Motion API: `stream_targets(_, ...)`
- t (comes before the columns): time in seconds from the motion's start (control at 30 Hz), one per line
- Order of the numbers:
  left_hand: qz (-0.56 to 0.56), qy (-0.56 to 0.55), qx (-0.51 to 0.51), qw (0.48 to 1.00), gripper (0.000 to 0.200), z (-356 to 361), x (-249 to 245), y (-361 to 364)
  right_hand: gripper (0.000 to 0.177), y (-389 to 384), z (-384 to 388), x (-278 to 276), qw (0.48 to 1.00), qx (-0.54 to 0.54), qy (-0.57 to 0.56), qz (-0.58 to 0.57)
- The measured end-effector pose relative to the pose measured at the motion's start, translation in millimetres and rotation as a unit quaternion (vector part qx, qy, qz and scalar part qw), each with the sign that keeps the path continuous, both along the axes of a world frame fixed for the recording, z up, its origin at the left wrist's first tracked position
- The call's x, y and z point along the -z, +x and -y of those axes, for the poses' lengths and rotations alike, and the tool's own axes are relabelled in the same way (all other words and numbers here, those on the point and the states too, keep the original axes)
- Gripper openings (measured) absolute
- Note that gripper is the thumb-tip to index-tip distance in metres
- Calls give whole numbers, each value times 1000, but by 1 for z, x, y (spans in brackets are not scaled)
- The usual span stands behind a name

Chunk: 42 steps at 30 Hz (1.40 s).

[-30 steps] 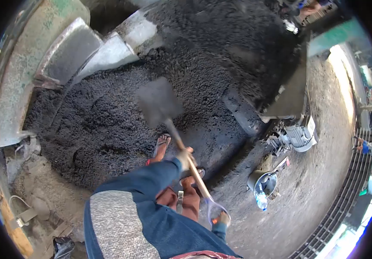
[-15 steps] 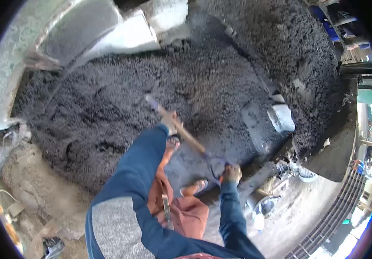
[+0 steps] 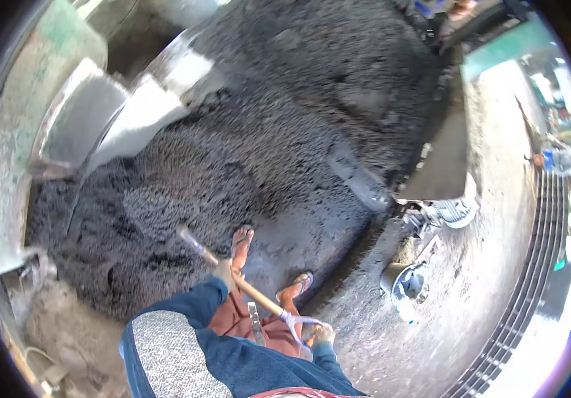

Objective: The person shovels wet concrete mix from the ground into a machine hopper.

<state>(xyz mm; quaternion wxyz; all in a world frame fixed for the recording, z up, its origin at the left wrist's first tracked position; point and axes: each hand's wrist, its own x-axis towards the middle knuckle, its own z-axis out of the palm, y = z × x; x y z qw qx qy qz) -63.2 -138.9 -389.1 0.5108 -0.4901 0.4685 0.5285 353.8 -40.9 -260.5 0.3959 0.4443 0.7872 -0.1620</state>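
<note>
A shovel (image 3: 259,296) with a wooden shaft slants across the front of my body. My left hand (image 3: 223,270) is closed round its shaft, near the lower end. At the other end, my right hand (image 3: 324,333) grips the handle, which widens into a loop. The metal neck points up and left over a heap of dark, damp-looking granular material (image 3: 186,172). I cannot make out the blade against the heap. Both my sandalled feet (image 3: 242,242) stand at the near edge of the heap.
Whitish metal plates (image 3: 143,116) and a greenish metal wall (image 3: 7,166) bound the heap at the left. On the right lie a bucket (image 3: 405,282), a pale bag (image 3: 456,211) and a floor grating (image 3: 531,285). A dark upright panel (image 3: 438,159) borders the heap's right side.
Both hands have drawn in closer to my body with the shovel, and the view has turned. The pale block seen on the dark strip earlier no longer shows there.
</note>
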Motion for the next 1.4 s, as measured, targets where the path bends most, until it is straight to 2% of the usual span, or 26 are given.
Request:
stream_targets(0.03, -28, -3, 6, 1000, 26, -14, -42, 5, 23, 22, 12, -9, 995, -20, 65, -78)
stream_targets(0.07, -57, -7, 10, 998, 26, -31, -80, 14, 21, 37, 20, -6, 978, 165, 51, -121)
stream_targets(0.1, -62, 10, 10, 998, 25, -44, -96, 20, 18, 51, 27, 2, 925, 341, 30, -164)
stream_targets(0.17, -70, 40, 8, 997, 23, -63, -118, 31, 14, 61, 23, 6, 733, 622, -31, -274)
stream_targets(0.23, -121, 110, 25, 986, 22, -96, -141, 36, 11, 63, 19, 5, 454, 796, -107, -386)
stream_targets(0.33, -133, 161, 47, 977, 23, -169, -240, 33, 13, 55, -2, 29, 437, 776, -83, -447)
stream_targets(0.37, -129, 184, 56, 973, 25, -192, -262, 31, 12, 50, -14, 40, 384, 807, -96, -438)
stream_targets(0.4, -173, 222, 70, 957, 24, -212, -276, 30, 16, 46, -25, 51, 370, 816, -114, -430)
stream_targets(0.53, -286, 257, 112, 916, 22, -246, -305, 15, 34, 38, -75, 133, 404, 768, -348, -354)
stream_targets(0.57, -298, 263, 112, 911, 22, -247, -301, 11, 33, 4, -89, 36, 457, 791, -241, -328)
stream_targets(0.6, -279, 241, 94, 925, 22, -242, -294, 7, 26, 15, -85, 68, 489, 763, -222, -359)
stream_targets(0.67, -248, 238, 58, 937, 24, -213, -289, 4, 19, 2, -95, -16, 472, 778, -167, -380)
stream_targets(0.77, -144, 193, -20, 970, 23, -181, -274, 23, 6, 11, -81, -45, 476, 760, -140, -420)
stream_targets(0.83, -109, 137, 24, 984, 23, -165, -200, 46, 9, 4, -63, -93, 507, 761, -44, -403)
stream_targets(0.93, -33, 87, 76, 993, 23, -161, -99, 106, 9, 74, 9, -57, 526, 775, 79, -341)
stream_targets(0.97, 84, 88, 46, 992, 22, -158, -41, 138, 10, 105, 33, -54, 529, 785, 121, -299)
stream_targets(1.0, 138, 92, 106, 980, 21, -163, -33, 174, 11, 135, 51, -57, 529, 794, 163, -254)
stream_targets(1.03, 189, 119, 134, 966, 23, -171, -47, 203, 12, 168, 60, -68, 565, 776, 196, -203)
stream_targets(1.07, 194, 129, 158, 960, 26, -177, -55, 234, 14, 227, 76, -71, 803, 553, 215, -49)
stream_targets(1.17, 277, 162, 142, 936, 27, -216, -87, 286, 12, 241, 25, -139, 632, 669, 349, -176)
stream_targets(1.2, 292, 166, 127, 933, 28, -229, -76, 300, 13, 239, 13, -167, 564, 692, 391, -223)
stream_targets(1.27, 286, 192, 112, 932, 29, -266, -76, 267, 8, 74, -77, -227, 563, 695, 386, -225)
stream_targets(1.3, 234, 194, 106, 947, 32, -283, -36, 249, 4, 63, -106, -200, 524, 741, 329, -262)
stream_targets(1.33, 190, 187, 99, 959, 30, -298, 2, 203, 5, 116, -118, -105, 543, 702, 216, -407)
stream_targets(1.37, 168, 282, 106, 938, 29, -301, 5, 110, 8, 93, -137, -28, 699, 573, 147, -402)
stream_targets(1.4, 211, 308, 84, 924, 27, -304, 59, 39, 11, -40, -166, -33, 625, 648, 237, -364)
